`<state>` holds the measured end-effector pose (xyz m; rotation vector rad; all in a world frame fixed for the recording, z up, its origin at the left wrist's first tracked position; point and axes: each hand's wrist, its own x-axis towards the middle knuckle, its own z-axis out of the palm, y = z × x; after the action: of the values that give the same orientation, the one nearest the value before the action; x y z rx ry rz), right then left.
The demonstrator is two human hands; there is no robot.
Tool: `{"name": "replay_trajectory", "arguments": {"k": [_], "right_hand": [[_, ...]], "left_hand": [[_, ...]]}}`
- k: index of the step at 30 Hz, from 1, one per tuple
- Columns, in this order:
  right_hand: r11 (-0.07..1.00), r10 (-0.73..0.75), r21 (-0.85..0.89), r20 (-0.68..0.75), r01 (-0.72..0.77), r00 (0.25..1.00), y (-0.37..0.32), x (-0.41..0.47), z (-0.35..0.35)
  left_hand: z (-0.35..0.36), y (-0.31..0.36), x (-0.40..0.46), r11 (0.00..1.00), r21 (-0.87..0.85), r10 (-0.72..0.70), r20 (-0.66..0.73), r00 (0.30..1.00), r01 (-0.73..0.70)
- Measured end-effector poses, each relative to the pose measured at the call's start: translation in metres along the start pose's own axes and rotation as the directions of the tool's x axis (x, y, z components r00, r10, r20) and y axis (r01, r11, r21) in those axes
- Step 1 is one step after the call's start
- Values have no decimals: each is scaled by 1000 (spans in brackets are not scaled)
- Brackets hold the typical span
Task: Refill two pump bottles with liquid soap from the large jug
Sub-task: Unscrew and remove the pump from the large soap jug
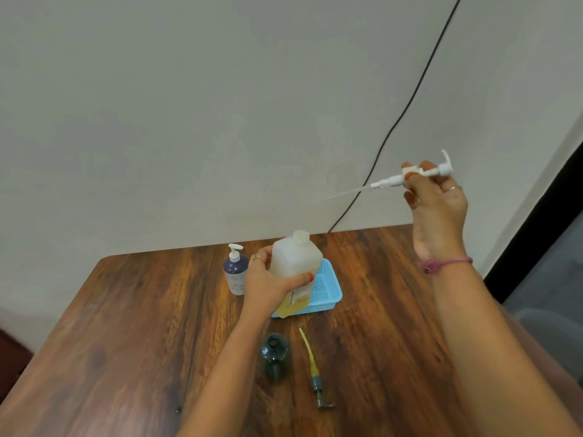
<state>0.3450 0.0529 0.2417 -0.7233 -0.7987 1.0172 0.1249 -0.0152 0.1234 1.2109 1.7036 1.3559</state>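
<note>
The left hand [271, 283] is gripping the large jug [295, 266], uncapped and tilted over the blue basket [328, 288], while the right hand [437, 200] is pinching a white pump [410, 175] aloft. The dark bottle [275, 354] is standing open and apparently unfilled beside its removed pump [315, 373]; the white-pumped bottle [235, 272] is standing capped behind, so both refills are seemingly remaining.

Colours and patterns on a brown, streak-grained wooden table [132, 326]

Translucent white jug [295, 263] with yellow soap low inside; sky-blue mesh basket [329, 287]; navy-and-white bottle [235, 274]; dark smoky-green bottle [275, 354]; white pump [410, 176]; grey pump with yellow tube [314, 370]; pink wrist thread [444, 263]; black cable [410, 102]; grey wall [189, 105].
</note>
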Motion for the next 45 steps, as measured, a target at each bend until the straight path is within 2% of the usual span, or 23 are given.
{"name": "replay_trajectory", "arguments": {"k": [4,10,15,20,27,32,37,45], "right_hand": [[998,59,6,-204,-59,977,40,-9,-44],[921,256,-189,-367,-341,894,107,-59,-116],[801,257,-339,-550,-494,795,138,-98,-156],[719,229,-420,-610,-555,758,159,-120,-185],[593,215,-574,-564,-566,797,184,-146,-213],[501,247,-695,-456,-515,855,195,-159,-225],[457,265,-787,-324,-414,908,202,-163,-232],[421,326,-842,-207,-338,922,212,-165,-234]], "left_hand": [[14,-14,-3,999,-22,-46,48,998,47],[44,-30,-17,990,-69,-109,183,977,124],[74,-52,-26,977,-67,-178,258,949,202],[98,-76,-30,968,-5,-238,290,927,250],[115,-97,-29,948,51,-314,290,904,314],[123,-103,-31,946,82,-323,282,903,313],[125,-107,-34,948,86,-319,316,894,307],[114,-110,-28,939,162,-342,351,871,303]]}}
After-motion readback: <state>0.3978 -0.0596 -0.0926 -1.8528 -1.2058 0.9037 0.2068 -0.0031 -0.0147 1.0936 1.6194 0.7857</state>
